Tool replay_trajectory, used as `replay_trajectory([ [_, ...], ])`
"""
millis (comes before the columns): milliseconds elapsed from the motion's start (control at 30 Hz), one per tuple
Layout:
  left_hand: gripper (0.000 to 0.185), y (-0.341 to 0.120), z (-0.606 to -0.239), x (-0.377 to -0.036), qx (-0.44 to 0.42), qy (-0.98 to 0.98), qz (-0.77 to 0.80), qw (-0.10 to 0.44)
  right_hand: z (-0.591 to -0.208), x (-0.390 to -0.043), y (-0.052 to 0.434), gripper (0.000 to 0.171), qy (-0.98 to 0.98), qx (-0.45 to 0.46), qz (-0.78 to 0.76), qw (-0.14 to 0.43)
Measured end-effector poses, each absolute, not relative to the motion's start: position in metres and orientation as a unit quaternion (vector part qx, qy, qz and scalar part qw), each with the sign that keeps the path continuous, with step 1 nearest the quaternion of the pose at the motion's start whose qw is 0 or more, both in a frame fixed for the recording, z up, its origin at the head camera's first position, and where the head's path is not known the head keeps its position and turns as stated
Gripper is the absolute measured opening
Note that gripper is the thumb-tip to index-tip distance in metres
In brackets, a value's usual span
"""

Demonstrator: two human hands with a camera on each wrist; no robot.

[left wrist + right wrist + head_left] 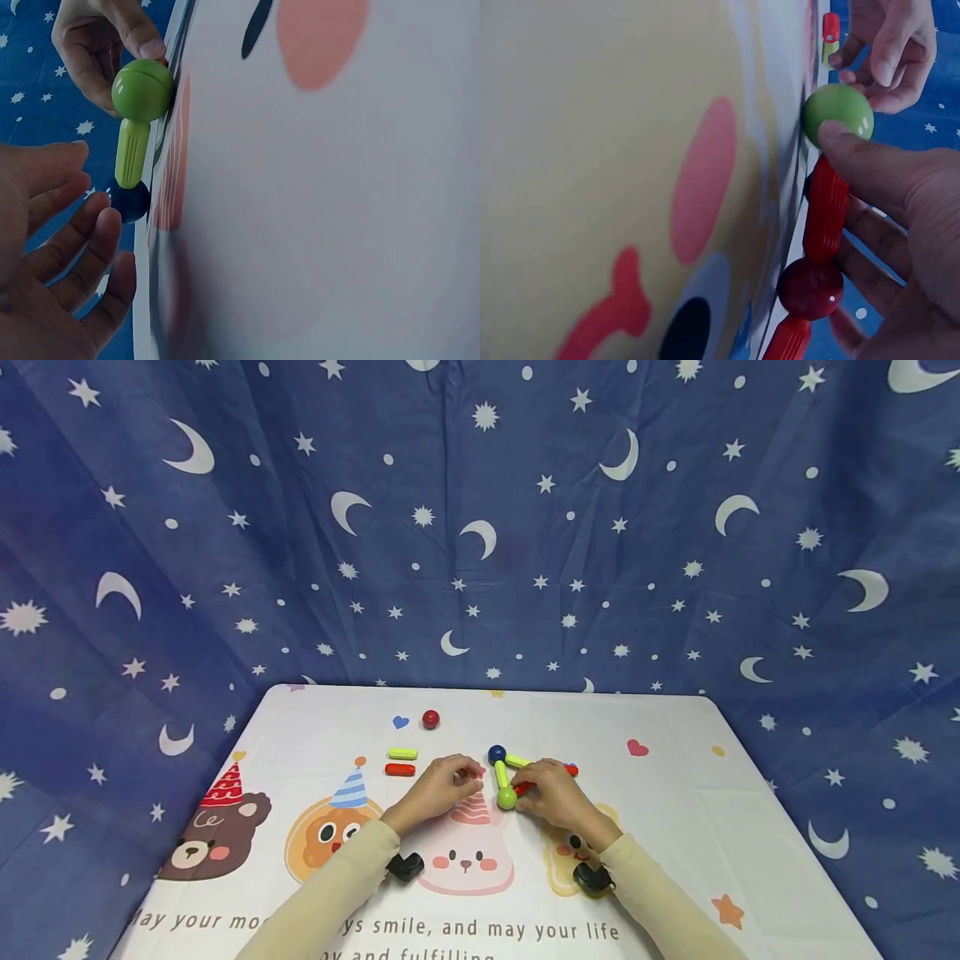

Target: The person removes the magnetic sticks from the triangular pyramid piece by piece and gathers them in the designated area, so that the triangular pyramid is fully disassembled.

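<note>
Joining a red stick to the green ball on the table mat.

The right hand [551, 793] pinched the red stick [825, 210] against the green ball [506, 797] (thumb on the ball); the left hand [442, 789] hovered just beside, fingers relaxed, holding nothing. Probably the next move needed steady alignment.

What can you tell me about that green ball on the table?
The green ball is smooth, glossy, plastic-looking, with a thin seam round its middle. It rests on the printed tablecloth. A ribbed green stick joins it to a dark blue ball, and a ribbed red stick also meets it. The right hand touches it with thumb and fingertip.
</note>
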State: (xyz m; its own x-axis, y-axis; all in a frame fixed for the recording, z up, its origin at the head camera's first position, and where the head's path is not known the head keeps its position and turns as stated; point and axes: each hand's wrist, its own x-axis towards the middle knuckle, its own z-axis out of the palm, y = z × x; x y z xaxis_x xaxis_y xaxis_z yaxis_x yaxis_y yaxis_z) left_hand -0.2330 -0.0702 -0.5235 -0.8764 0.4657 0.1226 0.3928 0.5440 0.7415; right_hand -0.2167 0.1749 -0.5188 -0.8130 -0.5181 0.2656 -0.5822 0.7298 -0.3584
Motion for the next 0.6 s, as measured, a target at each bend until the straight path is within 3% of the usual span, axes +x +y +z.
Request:
replay_trajectory([
  [333, 0.026, -0.063, -0.527, -0.229, 0.257, 0.874, 0.409, 0.055, -0.519, -0.220, 0.171, 0.035, -0.949, 0.243, 0.182, 0.089],
  [600, 0.029, -0.052, -0.530, -0.232, 0.249, 0.871, 0.418, 0.078, -0.521, -0.226, 0.164, 0.023, -0.943, 0.243, 0.190, 0.122],
])
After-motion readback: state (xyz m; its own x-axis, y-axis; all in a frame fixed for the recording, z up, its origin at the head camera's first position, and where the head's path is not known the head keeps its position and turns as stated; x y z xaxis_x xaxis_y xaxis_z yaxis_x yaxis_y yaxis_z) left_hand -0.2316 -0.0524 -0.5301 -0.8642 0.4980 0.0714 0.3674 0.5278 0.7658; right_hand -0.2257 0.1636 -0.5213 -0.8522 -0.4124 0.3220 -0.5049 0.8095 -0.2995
